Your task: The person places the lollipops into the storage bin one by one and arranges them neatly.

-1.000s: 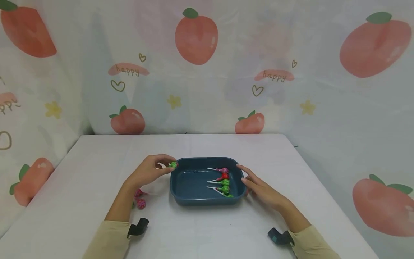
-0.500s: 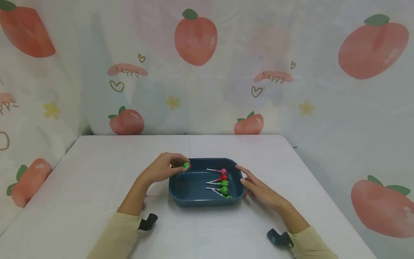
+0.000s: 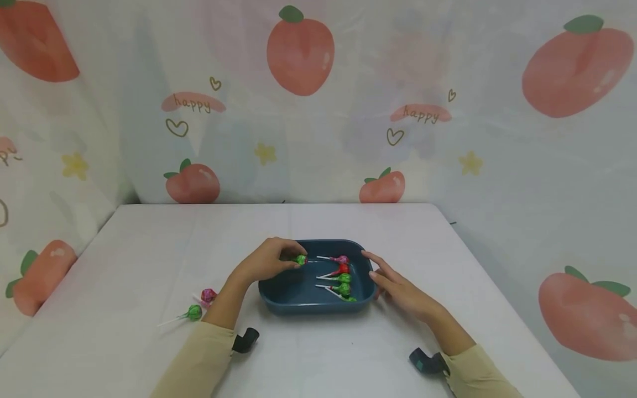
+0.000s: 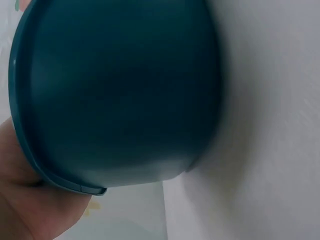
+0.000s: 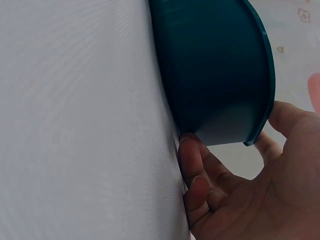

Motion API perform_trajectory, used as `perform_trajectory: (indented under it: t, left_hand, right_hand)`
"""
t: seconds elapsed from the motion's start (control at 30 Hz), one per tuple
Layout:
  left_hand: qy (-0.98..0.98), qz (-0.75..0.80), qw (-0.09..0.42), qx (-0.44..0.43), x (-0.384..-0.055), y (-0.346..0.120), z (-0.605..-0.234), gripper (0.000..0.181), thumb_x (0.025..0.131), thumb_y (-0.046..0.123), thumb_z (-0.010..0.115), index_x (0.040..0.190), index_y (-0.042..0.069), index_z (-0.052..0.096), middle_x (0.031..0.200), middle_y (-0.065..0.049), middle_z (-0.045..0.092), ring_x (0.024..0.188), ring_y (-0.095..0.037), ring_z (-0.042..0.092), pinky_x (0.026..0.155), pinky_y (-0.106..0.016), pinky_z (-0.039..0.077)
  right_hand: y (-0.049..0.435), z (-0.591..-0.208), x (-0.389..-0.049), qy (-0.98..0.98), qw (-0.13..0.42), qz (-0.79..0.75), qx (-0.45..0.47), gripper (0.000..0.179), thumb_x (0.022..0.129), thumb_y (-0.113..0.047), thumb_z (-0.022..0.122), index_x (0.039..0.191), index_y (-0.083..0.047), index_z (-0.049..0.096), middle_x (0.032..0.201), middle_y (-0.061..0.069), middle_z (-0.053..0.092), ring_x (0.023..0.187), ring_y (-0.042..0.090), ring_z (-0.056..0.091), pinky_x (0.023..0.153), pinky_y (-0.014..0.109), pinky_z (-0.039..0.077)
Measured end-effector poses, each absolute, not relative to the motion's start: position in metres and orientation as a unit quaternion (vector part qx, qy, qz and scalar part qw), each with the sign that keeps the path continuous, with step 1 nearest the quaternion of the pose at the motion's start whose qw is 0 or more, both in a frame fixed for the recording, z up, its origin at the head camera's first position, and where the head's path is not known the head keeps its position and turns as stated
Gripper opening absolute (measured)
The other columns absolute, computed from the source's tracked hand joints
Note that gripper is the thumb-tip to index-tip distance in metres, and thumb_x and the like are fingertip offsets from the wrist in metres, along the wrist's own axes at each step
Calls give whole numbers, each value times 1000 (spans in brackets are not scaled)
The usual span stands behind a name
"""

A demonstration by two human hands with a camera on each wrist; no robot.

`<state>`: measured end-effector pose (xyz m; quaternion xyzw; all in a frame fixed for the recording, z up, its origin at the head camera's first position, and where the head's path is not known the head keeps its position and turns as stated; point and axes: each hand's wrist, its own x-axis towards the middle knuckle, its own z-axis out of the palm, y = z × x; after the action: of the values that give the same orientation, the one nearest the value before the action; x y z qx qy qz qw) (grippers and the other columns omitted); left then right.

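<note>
My left hand (image 3: pixel 269 260) pinches a green lollipop (image 3: pixel 301 259) by its candy end, over the left part of a dark blue tray (image 3: pixel 318 308). Its stick is hidden by the hand. Inside the tray, at the right, lies a column of lollipops with sticks pointing left: a pink one (image 3: pixel 342 259), a red one (image 3: pixel 344 268) and several green ones (image 3: pixel 344 289). Fingertips of my right hand (image 3: pixel 403 287) touch the tray's right rim and side. The right wrist view shows this hand (image 5: pixel 255 190) against the tray's outer wall (image 5: pixel 215 65), lower fingers loosely bent near the table.
Left of the tray, by the left forearm, a green lollipop (image 3: pixel 194 312) and a pink lollipop (image 3: pixel 208 295) lie on the white table (image 3: pixel 318 359). A fruit-patterned cloth (image 3: pixel 318 149) hangs behind the table and along its left side.
My left hand has carried the green lollipop rightward from the tray's left rim to over its inside. Lollipops on the table show again beside the forearm. The right hand has stayed put.
</note>
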<state>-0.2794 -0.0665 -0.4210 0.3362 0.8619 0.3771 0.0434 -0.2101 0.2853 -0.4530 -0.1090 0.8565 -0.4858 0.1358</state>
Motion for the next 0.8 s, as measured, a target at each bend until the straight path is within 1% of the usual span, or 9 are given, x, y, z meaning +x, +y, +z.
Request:
perform_trajectory:
  t: [0.1,0.3,0.43,0.57,0.63,0.8]
  left_hand:
    - [863,377,45,333,-281,-62,-421,28,92,3,78,119,8,75,112,-2,73,108,-20,68,98,-38,53]
    - [875,380,56,295,-284,-51,-422,27,90,3,80,117,8,75,112,-3,74,108,-20,68,99,-38,52]
    - [885,383,44,262,-284,-43,-422,26,87,1,82,112,8,77,106,-3,75,102,-20,69,96,-39,53]
    - [890,396,29,223,-284,-36,-423,25,84,2,86,107,8,79,100,-3,75,96,-20,70,93,-41,53]
    - [892,402,29,202,-284,-33,-426,25,83,4,87,106,9,80,98,-2,76,95,-19,70,93,-41,53]
    - [894,410,35,177,-285,-30,-434,25,80,5,89,104,9,81,97,-2,76,96,-20,71,92,-42,54]
  right_hand:
    - [285,-453,-210,856,136,-487,-110,54,111,-44,43,162,-39,26,95,14,59,91,30,55,79,39,42]
    - [285,-453,-211,855,134,-487,-118,56,111,-43,43,163,-36,25,94,14,58,91,30,55,78,38,42]
    - [286,-453,-210,856,133,-486,-118,55,111,-44,42,163,-37,25,94,13,58,91,30,55,79,38,43]
    - [287,-451,-210,855,130,-487,-122,55,112,-41,42,163,-36,25,94,14,57,92,31,55,79,39,42]
    - [286,-450,-208,855,129,-486,-124,55,112,-40,42,164,-35,24,94,15,57,91,32,54,78,39,42]
    - [285,-449,-210,856,132,-485,-118,55,112,-42,43,163,-38,25,94,14,58,91,31,54,78,39,42]
